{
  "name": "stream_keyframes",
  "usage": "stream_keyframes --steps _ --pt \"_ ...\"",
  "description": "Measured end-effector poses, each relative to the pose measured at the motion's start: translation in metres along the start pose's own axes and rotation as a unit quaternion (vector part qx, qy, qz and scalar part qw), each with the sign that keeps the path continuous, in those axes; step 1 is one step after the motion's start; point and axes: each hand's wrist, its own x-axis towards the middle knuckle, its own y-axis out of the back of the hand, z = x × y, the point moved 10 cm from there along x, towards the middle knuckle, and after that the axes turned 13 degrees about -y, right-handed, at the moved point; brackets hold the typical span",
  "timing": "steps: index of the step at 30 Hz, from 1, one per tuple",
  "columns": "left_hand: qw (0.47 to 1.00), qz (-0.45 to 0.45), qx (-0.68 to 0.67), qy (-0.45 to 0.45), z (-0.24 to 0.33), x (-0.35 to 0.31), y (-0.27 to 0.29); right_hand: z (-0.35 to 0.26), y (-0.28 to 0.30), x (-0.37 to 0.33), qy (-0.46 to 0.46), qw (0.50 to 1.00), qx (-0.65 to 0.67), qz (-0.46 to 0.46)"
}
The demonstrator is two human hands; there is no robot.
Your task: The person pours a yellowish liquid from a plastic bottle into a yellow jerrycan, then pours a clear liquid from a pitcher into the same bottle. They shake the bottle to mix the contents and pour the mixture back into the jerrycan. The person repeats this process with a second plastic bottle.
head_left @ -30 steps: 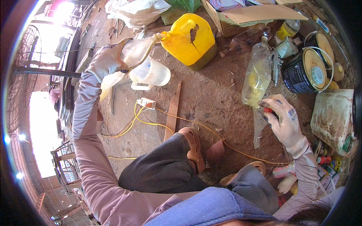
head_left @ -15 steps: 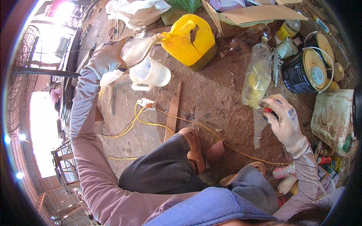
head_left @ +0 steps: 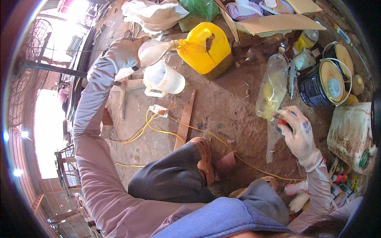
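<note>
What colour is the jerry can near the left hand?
The jerry can is mostly yellow; head view.

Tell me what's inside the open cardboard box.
Inside the cardboard box, two round lids show, with pale items on top. Whatever lies beneath them or behind the near flap is covered.

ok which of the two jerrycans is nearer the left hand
The yellow jerrycan with the dark patch: its neck points toward the left hand. The other jerrycan is grimy white with a green cap, on the far right.
</note>
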Motion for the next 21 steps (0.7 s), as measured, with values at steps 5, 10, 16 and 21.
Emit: stream_keyframes --steps 5,10,16,21 --pt "0.986 -0.011 0.158 -0.046 0.012 0.026 0.017 0.001 0.011 -0.008 -0.002 0.999 0.025 0.022" --pt "0.966 0.126 0.185 -0.126 0.032 0.065 0.049 0.004 0.015 -0.015 0.001 0.998 0.056 0.018" --pt "0.850 0.381 -0.141 -0.336 0.086 0.114 0.091 0.012 0.027 -0.027 0.004 0.998 0.047 0.048" --pt "0.826 0.361 0.257 -0.349 0.135 0.068 0.120 0.017 0.031 -0.037 -0.002 0.997 0.070 0.034"
